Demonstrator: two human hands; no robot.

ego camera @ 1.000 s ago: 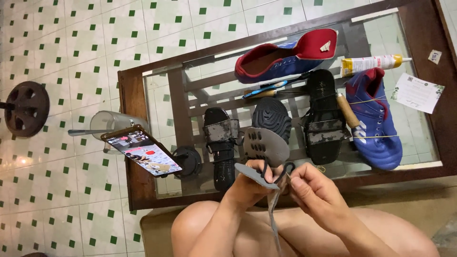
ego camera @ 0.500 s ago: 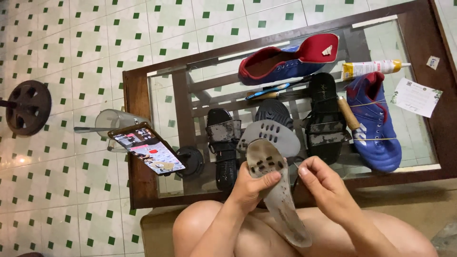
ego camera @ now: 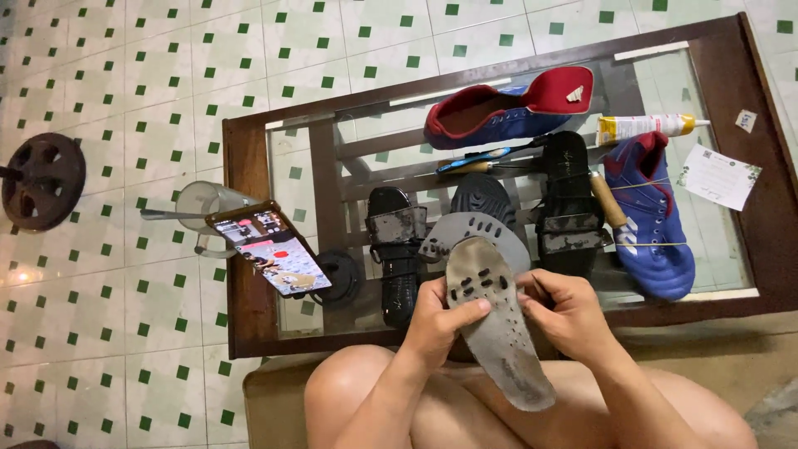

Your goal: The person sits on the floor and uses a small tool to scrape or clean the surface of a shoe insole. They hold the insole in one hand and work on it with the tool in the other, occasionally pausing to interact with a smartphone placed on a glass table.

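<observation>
A grey perforated shoe insole (ego camera: 497, 320) lies flat between my two hands above my knees. My left hand (ego camera: 440, 320) grips its left edge with the thumb laid across the holes. My right hand (ego camera: 565, 309) pinches its right edge. A second grey insole (ego camera: 475, 229) lies on the glass table (ego camera: 249, 274) just beyond, beside a black sandal (ego camera: 397, 249) on the left and another black sandal (ego camera: 569, 204) on the right.
A blue and red football boot (ego camera: 507, 108) lies at the table's far side, its pair (ego camera: 652, 220) at the right. A glue tube (ego camera: 644, 126), a wooden-handled tool (ego camera: 608, 201), a paper card (ego camera: 719, 176), a lit phone (ego camera: 268, 248) and a glass mug (ego camera: 208, 208) stand around.
The insole, held folded on edge a second ago, has been turned flat with its perforated face up. Both hands shifted to its sides.
</observation>
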